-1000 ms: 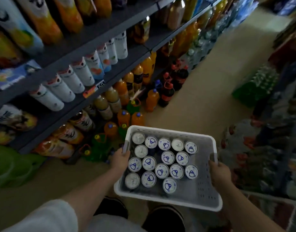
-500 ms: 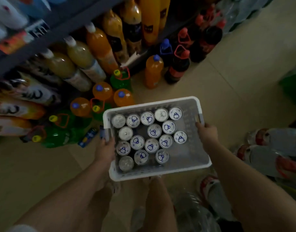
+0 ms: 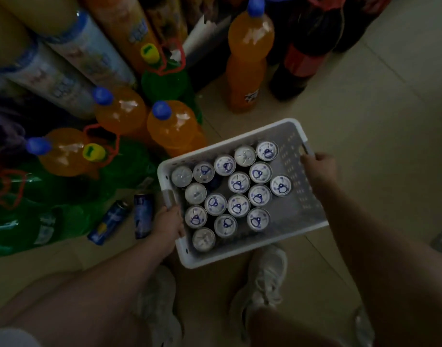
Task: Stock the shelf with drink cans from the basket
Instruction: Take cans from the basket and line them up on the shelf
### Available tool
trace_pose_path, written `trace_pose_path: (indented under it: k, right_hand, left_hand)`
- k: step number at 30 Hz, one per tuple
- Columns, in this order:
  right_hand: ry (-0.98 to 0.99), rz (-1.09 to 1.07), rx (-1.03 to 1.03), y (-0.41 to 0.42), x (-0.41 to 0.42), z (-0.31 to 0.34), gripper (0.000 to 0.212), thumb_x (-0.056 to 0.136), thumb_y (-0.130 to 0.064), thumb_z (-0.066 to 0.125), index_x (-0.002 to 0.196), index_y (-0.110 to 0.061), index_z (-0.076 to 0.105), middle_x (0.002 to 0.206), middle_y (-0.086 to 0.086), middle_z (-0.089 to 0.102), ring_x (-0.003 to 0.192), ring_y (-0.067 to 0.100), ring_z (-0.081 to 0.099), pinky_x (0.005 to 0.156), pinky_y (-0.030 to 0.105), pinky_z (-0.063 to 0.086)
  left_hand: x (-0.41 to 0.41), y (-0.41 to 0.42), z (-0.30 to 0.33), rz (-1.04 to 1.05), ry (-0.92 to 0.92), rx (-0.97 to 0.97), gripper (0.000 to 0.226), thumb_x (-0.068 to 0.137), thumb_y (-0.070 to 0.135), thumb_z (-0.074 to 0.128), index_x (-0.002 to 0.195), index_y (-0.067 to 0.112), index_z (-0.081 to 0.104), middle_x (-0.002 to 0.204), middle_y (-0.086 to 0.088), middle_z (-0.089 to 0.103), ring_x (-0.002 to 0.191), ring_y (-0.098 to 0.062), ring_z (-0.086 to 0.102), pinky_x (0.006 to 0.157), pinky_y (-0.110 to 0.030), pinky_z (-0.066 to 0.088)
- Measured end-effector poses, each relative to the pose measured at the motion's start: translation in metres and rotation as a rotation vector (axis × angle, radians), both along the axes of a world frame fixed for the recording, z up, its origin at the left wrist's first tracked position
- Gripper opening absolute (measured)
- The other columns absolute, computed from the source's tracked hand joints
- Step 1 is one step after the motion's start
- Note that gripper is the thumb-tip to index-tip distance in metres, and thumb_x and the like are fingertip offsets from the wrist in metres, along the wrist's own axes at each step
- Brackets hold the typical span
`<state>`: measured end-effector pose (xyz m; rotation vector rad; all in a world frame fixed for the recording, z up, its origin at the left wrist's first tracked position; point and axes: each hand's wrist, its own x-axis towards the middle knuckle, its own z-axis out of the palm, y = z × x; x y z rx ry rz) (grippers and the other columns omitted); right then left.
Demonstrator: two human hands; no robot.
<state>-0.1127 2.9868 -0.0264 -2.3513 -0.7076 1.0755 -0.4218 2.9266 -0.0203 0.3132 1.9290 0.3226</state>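
Left hand point(image 3: 168, 225) and right hand point(image 3: 318, 166) each clamped on basket point(image 3: 300, 196) handles, keeping cans point(image 3: 238, 182) level above floor point(image 3: 365, 108)

I read this as a shop aisle, drinks section. Large orange soda bottles point(image 3: 173, 128) with blue caps and green bottles point(image 3: 165, 81) stand massed on the tiled floor point(image 3: 377, 108) across the left and top of the frame. Dark cola bottles point(image 3: 307, 56) stand at upper right. Many identical drink cans point(image 3: 238, 182) fill a white basket point(image 3: 300, 221) at centre.
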Motion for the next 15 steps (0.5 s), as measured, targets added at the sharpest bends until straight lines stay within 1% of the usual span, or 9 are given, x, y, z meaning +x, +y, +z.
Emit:
trace_pose_path:
  k: [1, 2, 4, 6, 7, 9, 12, 14, 15]
  right_hand:
    - [-0.008, -0.011, 0.012, 0.003, -0.001, -0.011, 0.031, 0.081, -0.031, 0.058, 0.097, -0.006, 0.070, 0.076, 0.010, 0.061, 0.071, 0.019, 0.056, 0.065, 0.032, 0.042]
    - [-0.012, -0.009, 0.021, 0.007, -0.002, -0.020, 0.032, 0.081, -0.031, 0.058, 0.097, -0.007, 0.070, 0.076, 0.010, 0.062, 0.071, 0.020, 0.056, 0.065, 0.032, 0.042]
    - [-0.018, 0.023, 0.029, 0.015, -0.004, -0.033, 0.033, 0.080, -0.032, 0.057, 0.097, -0.006, 0.070, 0.077, 0.011, 0.063, 0.071, 0.021, 0.057, 0.066, 0.034, 0.044]
    - [-0.045, 0.053, 0.046, 0.022, -0.003, -0.042, 0.033, 0.081, -0.028, 0.057, 0.095, -0.001, 0.069, 0.077, 0.015, 0.063, 0.071, 0.022, 0.057, 0.066, 0.035, 0.044]
    - [-0.069, 0.073, 0.049, 0.024, -0.002, -0.045, 0.031, 0.082, -0.027, 0.056, 0.093, 0.000, 0.069, 0.079, 0.019, 0.064, 0.072, 0.023, 0.057, 0.067, 0.035, 0.044]
    - [-0.105, 0.102, 0.052, 0.024, -0.001, -0.048, 0.031, 0.084, -0.025, 0.056, 0.096, 0.001, 0.068, 0.083, 0.023, 0.065, 0.073, 0.025, 0.056, 0.069, 0.036, 0.046]
    - [-0.117, 0.130, 0.039, 0.025, -0.001, -0.049, 0.032, 0.085, -0.022, 0.055, 0.100, 0.003, 0.067, 0.083, 0.023, 0.064, 0.074, 0.026, 0.056, 0.071, 0.040, 0.048]
    - [-0.138, 0.185, 0.017, 0.026, 0.001, -0.049, 0.033, 0.087, -0.022, 0.055, 0.102, 0.006, 0.066, 0.081, 0.020, 0.060, 0.076, 0.029, 0.058, 0.068, 0.036, 0.043]
    - [-0.163, 0.222, -0.008, 0.027, 0.001, -0.047, 0.034, 0.088, -0.021, 0.053, 0.103, 0.007, 0.065, 0.083, 0.021, 0.060, 0.080, 0.032, 0.060, 0.069, 0.035, 0.041]
  left_hand:
    - [-0.003, 0.001, -0.009, 0.002, -0.007, 0.000, 0.034, 0.097, 0.016, 0.040, 0.123, -0.006, 0.046, 0.041, -0.003, 0.039, 0.028, -0.014, 0.035, 0.045, -0.026, 0.030]
    - [-0.003, 0.000, -0.017, 0.004, -0.020, 0.010, 0.030, 0.098, 0.017, 0.039, 0.118, -0.004, 0.047, 0.040, -0.003, 0.040, 0.028, -0.014, 0.036, 0.048, -0.028, 0.030]
    - [0.001, -0.001, -0.030, 0.011, -0.036, 0.024, 0.020, 0.099, 0.017, 0.037, 0.089, 0.002, 0.046, 0.049, -0.007, 0.039, 0.033, -0.017, 0.038, 0.050, -0.029, 0.032]
    - [0.008, 0.002, -0.040, 0.056, -0.022, 0.018, 0.031, 0.098, 0.015, 0.036, 0.069, 0.006, 0.040, 0.054, -0.010, 0.034, 0.041, -0.021, 0.034, 0.047, -0.028, 0.030]
    - [0.012, 0.003, -0.044, 0.066, -0.008, 0.028, 0.034, 0.098, 0.014, 0.036, 0.064, 0.008, 0.038, 0.054, -0.010, 0.032, 0.043, -0.021, 0.031, 0.044, -0.027, 0.029]
    - [0.017, 0.006, -0.044, 0.068, -0.003, 0.032, 0.036, 0.097, 0.014, 0.036, 0.062, 0.009, 0.036, 0.053, -0.011, 0.030, 0.043, -0.020, 0.029, 0.040, -0.024, 0.029]
    - [0.015, 0.007, -0.042, 0.054, -0.029, -0.007, 0.035, 0.097, 0.012, 0.034, 0.063, 0.006, 0.036, 0.050, -0.013, 0.034, 0.044, -0.021, 0.034, 0.047, -0.025, 0.033]
    - [0.011, 0.011, -0.038, -0.016, -0.054, -0.068, 0.027, 0.097, 0.009, 0.033, 0.073, 0.001, 0.042, 0.049, -0.015, 0.044, 0.049, -0.026, 0.042, 0.049, -0.029, 0.038]
    - [0.006, 0.016, -0.035, -0.117, -0.054, -0.088, 0.021, 0.098, 0.009, 0.033, 0.083, -0.001, 0.045, 0.057, -0.019, 0.051, 0.056, -0.030, 0.049, 0.051, -0.032, 0.041]
